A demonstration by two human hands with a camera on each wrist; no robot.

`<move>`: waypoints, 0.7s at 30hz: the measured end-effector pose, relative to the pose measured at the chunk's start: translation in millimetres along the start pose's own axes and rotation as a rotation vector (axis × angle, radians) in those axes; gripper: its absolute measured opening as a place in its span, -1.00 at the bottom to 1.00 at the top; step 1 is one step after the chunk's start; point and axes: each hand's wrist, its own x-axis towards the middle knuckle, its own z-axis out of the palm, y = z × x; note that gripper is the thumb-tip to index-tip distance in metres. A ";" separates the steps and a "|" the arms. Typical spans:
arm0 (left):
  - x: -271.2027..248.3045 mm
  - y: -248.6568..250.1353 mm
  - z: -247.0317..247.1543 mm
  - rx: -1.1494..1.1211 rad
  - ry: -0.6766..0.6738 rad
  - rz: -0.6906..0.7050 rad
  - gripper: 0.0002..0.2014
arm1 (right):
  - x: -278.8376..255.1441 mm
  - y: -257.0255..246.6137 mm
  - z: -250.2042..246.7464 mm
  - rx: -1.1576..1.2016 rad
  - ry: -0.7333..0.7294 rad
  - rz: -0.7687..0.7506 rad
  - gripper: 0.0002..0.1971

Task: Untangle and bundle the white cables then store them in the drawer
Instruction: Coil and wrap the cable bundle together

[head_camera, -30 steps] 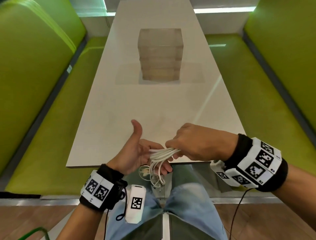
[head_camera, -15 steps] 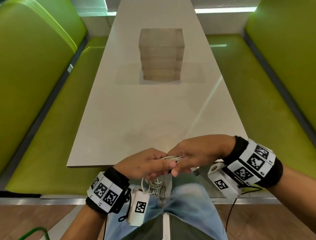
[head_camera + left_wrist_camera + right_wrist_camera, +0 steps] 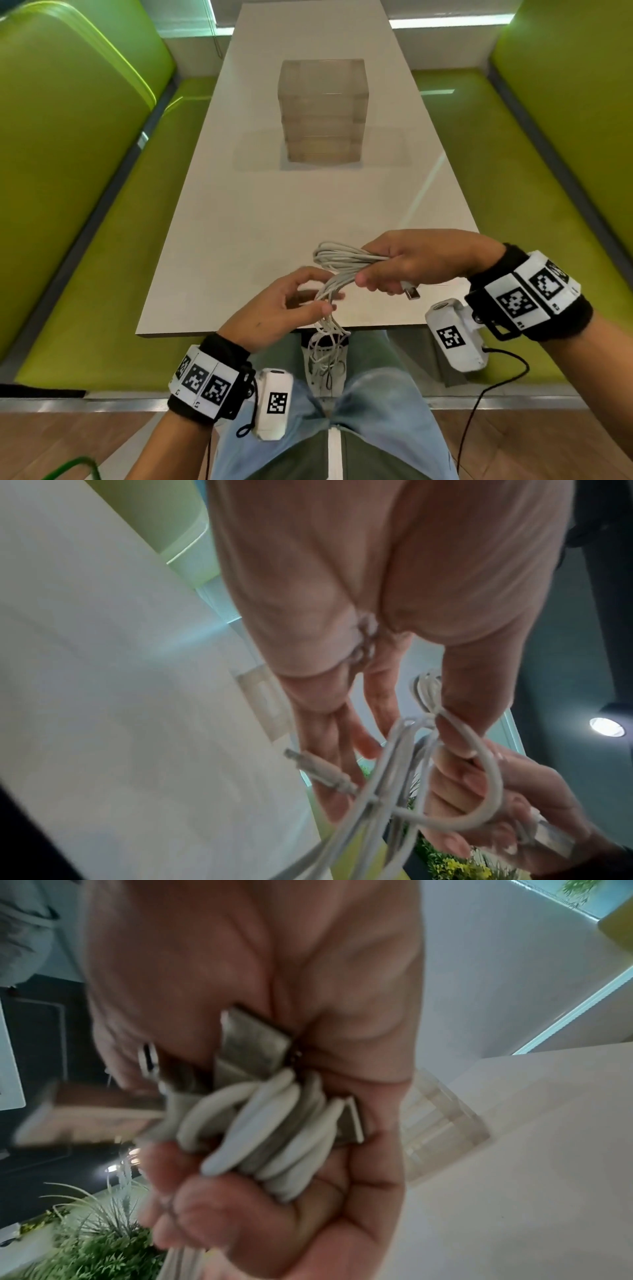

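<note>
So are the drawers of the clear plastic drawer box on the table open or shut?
Shut: in the head view every front of the clear plastic drawer box sits flush, none pulled out. The white cables remain in hand.

Head view: from above, facing down the table (image 3: 260, 219). Wrist views: very close under each palm, facing the fingers. Shared: white cables (image 3: 346, 260) over the table's near edge.

A long white table (image 3: 308, 212) runs away from the camera down the middle. Green upholstered benches flank it: one bench (image 3: 113, 219) along the table's left side, another (image 3: 507, 192) along its right (both with tall padded backs). Below the table's near edge, blue jeans (image 3: 373, 421) show. Wood-look flooring (image 3: 68, 445) lies left of the jeans. Green plants (image 3: 99, 1250) appear in the right wrist view.
</note>
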 end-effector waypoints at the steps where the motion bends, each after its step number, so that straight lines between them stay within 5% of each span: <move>1: 1.8 -0.3 -1.2 0.045 0.030 0.031 -0.71 | 0.1 -0.8 -0.6 0.007 0.014 0.005 -0.77; 7: 8.6 -1.8 -1.4 0.112 0.331 0.174 -0.91 | 0.2 2.1 -9.9 -0.046 0.133 0.048 -0.75; 14: 13.0 -5.7 1.4 0.053 0.532 0.306 -0.87 | 3.3 6.0 -12.0 -0.068 0.201 0.067 -0.73; 21: 9.8 1.1 0.5 -0.039 0.418 0.213 -0.81 | 3.7 6.6 -13.3 -0.118 0.211 0.054 -0.73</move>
